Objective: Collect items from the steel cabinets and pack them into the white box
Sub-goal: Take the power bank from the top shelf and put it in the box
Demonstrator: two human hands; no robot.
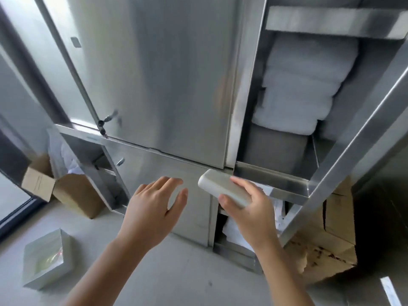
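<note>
Grey and oblong, a packet (223,188) is pinched by the right grip (249,208) before the steel cabinets (176,74), the left grip (154,204) is held spread just beside it, and the white box (47,259) is seen on the floor, well apart.

The floor (181,272) is pale grey, smooth and evenly lit, with dark-framed glazing (11,195) at far left admitting daylight, an open cardboard box (72,191) standing at the left foot of the steel cabinets (176,85), and a torn, stained cardboard box (326,250) at the right beside a deeply shadowed area.
</note>
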